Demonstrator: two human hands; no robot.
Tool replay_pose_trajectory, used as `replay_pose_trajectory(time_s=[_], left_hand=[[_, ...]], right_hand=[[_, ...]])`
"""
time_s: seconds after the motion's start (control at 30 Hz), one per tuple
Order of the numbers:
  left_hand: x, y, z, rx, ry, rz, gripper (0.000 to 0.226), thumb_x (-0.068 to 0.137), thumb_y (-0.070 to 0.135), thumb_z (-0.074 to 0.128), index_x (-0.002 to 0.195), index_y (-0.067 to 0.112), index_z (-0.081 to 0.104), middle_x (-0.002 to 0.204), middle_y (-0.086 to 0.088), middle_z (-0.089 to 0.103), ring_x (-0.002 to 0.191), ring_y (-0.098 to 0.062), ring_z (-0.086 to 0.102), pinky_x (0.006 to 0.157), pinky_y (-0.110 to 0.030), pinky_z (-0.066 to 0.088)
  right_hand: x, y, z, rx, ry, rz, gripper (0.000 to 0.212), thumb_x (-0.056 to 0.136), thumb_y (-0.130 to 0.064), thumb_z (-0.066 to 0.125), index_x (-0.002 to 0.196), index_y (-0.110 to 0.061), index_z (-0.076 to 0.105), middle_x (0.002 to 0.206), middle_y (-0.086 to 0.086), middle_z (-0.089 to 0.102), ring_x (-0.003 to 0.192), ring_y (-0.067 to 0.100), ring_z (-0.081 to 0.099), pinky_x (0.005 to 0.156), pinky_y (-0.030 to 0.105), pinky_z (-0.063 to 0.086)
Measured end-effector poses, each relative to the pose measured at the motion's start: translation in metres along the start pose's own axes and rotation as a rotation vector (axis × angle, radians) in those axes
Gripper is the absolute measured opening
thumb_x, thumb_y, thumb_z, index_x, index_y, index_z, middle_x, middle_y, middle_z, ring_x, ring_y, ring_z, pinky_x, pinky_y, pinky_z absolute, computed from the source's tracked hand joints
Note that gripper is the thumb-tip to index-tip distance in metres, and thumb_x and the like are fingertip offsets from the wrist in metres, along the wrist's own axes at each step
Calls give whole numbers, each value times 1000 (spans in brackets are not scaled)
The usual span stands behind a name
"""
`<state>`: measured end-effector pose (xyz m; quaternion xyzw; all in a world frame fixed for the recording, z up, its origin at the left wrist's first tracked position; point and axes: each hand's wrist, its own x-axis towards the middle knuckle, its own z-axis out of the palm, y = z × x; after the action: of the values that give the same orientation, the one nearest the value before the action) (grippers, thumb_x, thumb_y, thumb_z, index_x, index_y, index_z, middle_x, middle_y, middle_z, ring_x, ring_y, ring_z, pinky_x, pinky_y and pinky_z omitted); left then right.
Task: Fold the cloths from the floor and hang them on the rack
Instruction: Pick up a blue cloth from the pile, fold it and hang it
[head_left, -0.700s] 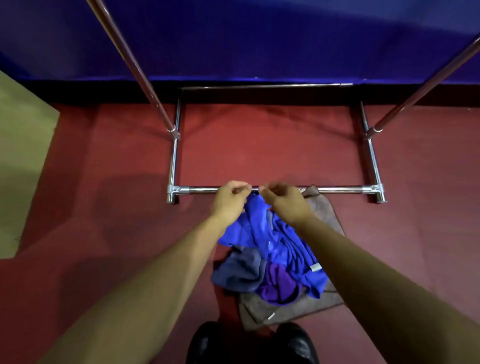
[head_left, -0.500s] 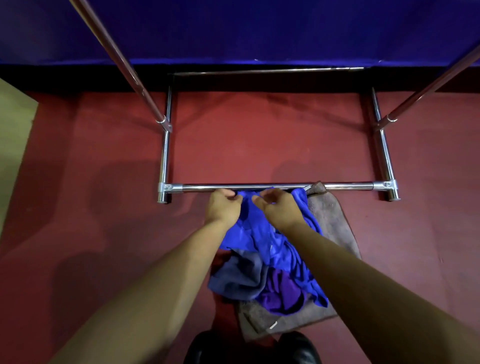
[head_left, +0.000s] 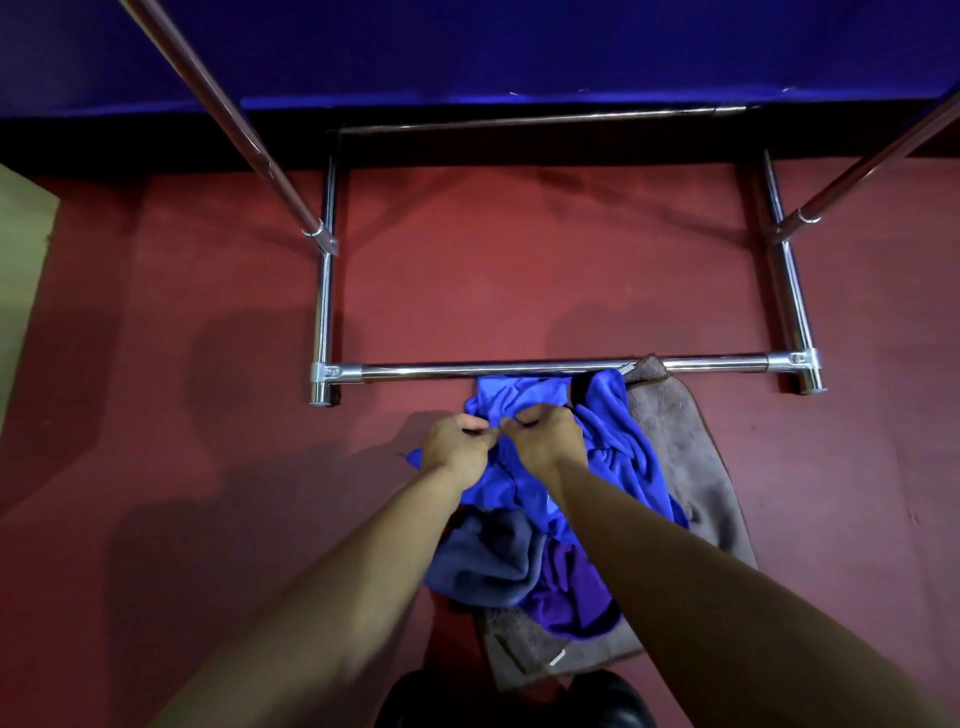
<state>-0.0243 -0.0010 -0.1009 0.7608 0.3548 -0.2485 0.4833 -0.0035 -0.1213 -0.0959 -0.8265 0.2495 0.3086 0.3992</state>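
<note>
1. Left hand is over the cloth pile, fingers curled in, pinching the edge of the blue cloth.
2. Right hand is just beside the left, knuckles nearly touching it, fingers also curled and pinching the same blue cloth edge.
3. Blue cloth is crumpled, on top of the pile on the red floor; its far edge lies just by the rack's near base bar.
4. Under it: a grey-blue cloth at the near left, a purple cloth at the near middle, both bunched.
5. Brown towel lies flat at the bottom of the pile, spreading right; its far corner touches the near base bar, but over or under it, cannot tell.
6. Rack is chrome tube: rectangular base frame on the floor, two uprights rising out of frame at left and right. No cloth shows on the parts in view.
7. Blue wall behind the rack, dark strip at its foot.
8. Black shoes at the bottom edge, just by the towel's near end.
9. Tan floor patch at far left.
</note>
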Motion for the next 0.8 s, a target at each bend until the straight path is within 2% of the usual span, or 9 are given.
replay_pose_trajectory(time_s=[0.07, 0.17, 0.27, 0.33, 0.4, 0.57, 0.67, 0.73, 0.8], left_hand=[[-3, 4, -3, 21, 23, 45, 19, 90, 25, 75, 103, 12, 75, 90, -2, 72, 81, -14, 62, 73, -20, 43], [-12, 17, -10, 49, 49, 94, 16, 93, 24, 69, 103, 11, 72, 89, -1, 68, 85, -18, 62, 72, -21, 40], [-30, 31, -23, 118, 32, 160, 19, 99, 25, 60, 109, 10, 64, 93, -2, 64, 88, -22, 60, 73, -26, 38], [-48, 42, -36, 161, 0, 190, 17, 102, 28, 53, 110, 13, 57, 94, 0, 61, 86, -20, 56, 71, -26, 35], [-67, 55, -50, 146, 0, 232, 13, 103, 27, 51, 105, 15, 53, 92, -1, 60, 80, -20, 53, 69, -28, 33], [-131, 104, -103, 105, 75, 459, 7, 102, 26, 52, 104, 19, 49, 93, 2, 58, 83, -19, 52, 72, -26, 33], [-179, 125, -138, 93, 125, 576, 6, 101, 22, 53, 103, 18, 50, 94, 3, 58, 82, -15, 52, 72, -22, 32], [-212, 127, -156, 52, 147, 595, 13, 96, 11, 58, 106, 15, 51, 95, 3, 57, 83, -13, 55, 71, -19, 35], [-241, 122, -169, 28, 165, 582, 28, 89, 3, 61, 111, 16, 51, 95, 4, 57, 83, -9, 60, 73, -19, 44]], right_hand=[[-3, -2, -4, 24, 1, -26, 22, 87, -40, 69, 83, -19, 69, 70, -5, 63, 74, 18, 57, 74, 30, 47], [-14, -10, -12, 122, 36, -68, 21, 93, -35, 61, 84, -15, 60, 80, 1, 64, 79, 20, 55, 79, 31, 46], [-35, -24, -27, 295, 14, -39, 26, 98, -21, 48, 74, -18, 41, 68, -2, 46, 67, 18, 41, 67, 32, 35], [-49, -35, -39, 335, 10, -77, 28, 98, -18, 47, 72, -18, 37, 65, -4, 39, 61, 15, 35, 62, 28, 34], [-68, -47, -52, 393, 3, -163, 28, 98, -17, 52, 73, -19, 39, 65, -5, 38, 59, 11, 34, 54, 20, 34], [-129, -81, -98, 426, 84, -432, 15, 87, -17, 73, 81, -18, 59, 75, -4, 60, 65, 3, 52, 69, 22, 46], [-172, -100, -134, 321, 95, -507, 10, 88, -7, 68, 96, -13, 68, 70, -2, 59, 45, -3, 47, 52, 11, 41], [-206, -107, -154, 255, 82, -547, 23, 88, 0, 61, 108, -9, 69, 59, -2, 52, 35, 2, 35, 41, 14, 32], [-240, -110, -170, 241, 85, -600, 31, 87, 1, 60, 112, -13, 69, 60, 2, 54, 39, 2, 33, 44, 19, 33]])
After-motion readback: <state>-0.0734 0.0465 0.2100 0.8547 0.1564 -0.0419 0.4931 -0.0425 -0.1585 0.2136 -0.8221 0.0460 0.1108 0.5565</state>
